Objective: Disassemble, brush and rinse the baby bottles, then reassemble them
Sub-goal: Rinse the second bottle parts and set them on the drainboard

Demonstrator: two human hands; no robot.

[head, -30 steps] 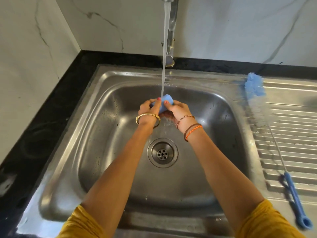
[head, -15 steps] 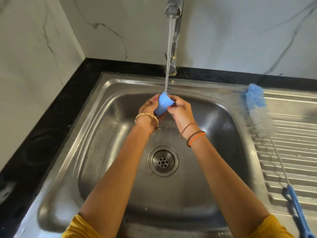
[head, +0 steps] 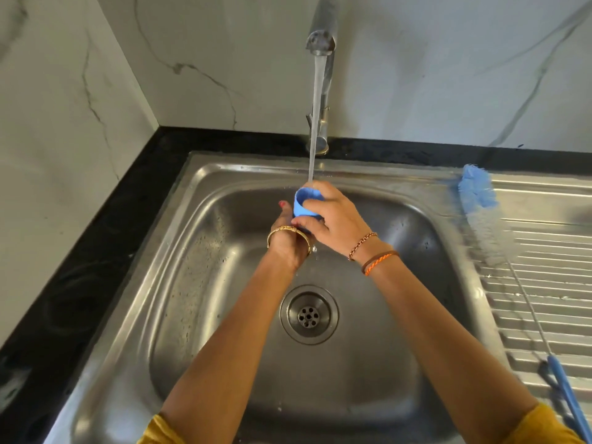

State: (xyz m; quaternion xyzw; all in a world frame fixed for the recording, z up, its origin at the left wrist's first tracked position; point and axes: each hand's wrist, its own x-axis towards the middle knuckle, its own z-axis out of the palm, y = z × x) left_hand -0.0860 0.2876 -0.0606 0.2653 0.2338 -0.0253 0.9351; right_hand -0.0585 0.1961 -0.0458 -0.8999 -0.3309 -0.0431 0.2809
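Observation:
A small blue bottle cap [head: 303, 202] is held open side up under the running stream from the tap [head: 321, 40], above the steel sink [head: 205, 283]. My right hand [head: 330, 216] grips the cap from the right, fingers wrapped over its rim and side. My left hand [head: 288, 238] holds it from below and the left; most of its fingers are hidden behind the cap and the right hand. No bottle body or teat is in view.
A long bottle brush [head: 480, 213] with a blue and white head and blue handle lies on the ribbed draining board [head: 544, 283] at the right. The drain [head: 309, 315] sits in the basin's middle. A black counter [head: 96, 251] and marble walls border the left and back.
The cap has been turned from lying sideways to open side up under the stream. My right hand has come over its top and side. The camera has tilted up, showing more of the tap.

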